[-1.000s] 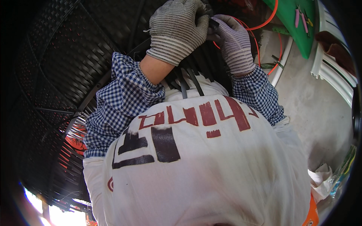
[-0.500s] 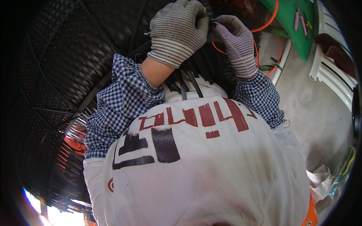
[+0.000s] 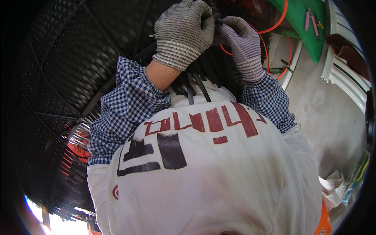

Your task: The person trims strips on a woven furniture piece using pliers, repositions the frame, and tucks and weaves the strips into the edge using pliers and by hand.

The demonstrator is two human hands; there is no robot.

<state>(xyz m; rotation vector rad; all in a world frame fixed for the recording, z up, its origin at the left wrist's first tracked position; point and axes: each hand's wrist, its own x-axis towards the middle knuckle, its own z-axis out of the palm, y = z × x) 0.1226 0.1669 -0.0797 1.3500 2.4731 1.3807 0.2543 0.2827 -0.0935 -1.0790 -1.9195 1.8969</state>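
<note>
A large black woven wicker piece [image 3: 70, 70] fills the left and upper part of the view. My left hand [image 3: 183, 33], in a striped knit glove, is closed around its dark rim at the top. Close beside it, my right hand [image 3: 244, 49], gloved the same way, pinches a black strip [image 3: 219, 22] between thumb and fingers against that rim. The pinch itself is partly hidden by dark shadow. Several loose black strip ends [image 3: 201, 88] hang below my hands onto my white shirt.
A green sheet [image 3: 297, 23] at the upper right bears pink-handled pliers [image 3: 314, 25]. An orange hose [image 3: 280, 22] loops beside my right hand. White curved slats [image 3: 346, 78] and a brown cloth [image 3: 344, 49] stand at the right. White crumpled paper [image 3: 333, 190] lies low on the right.
My right hand has shifted slightly, its fingers turning at the rim. My left hand stays almost in place, still closed on the rim.
</note>
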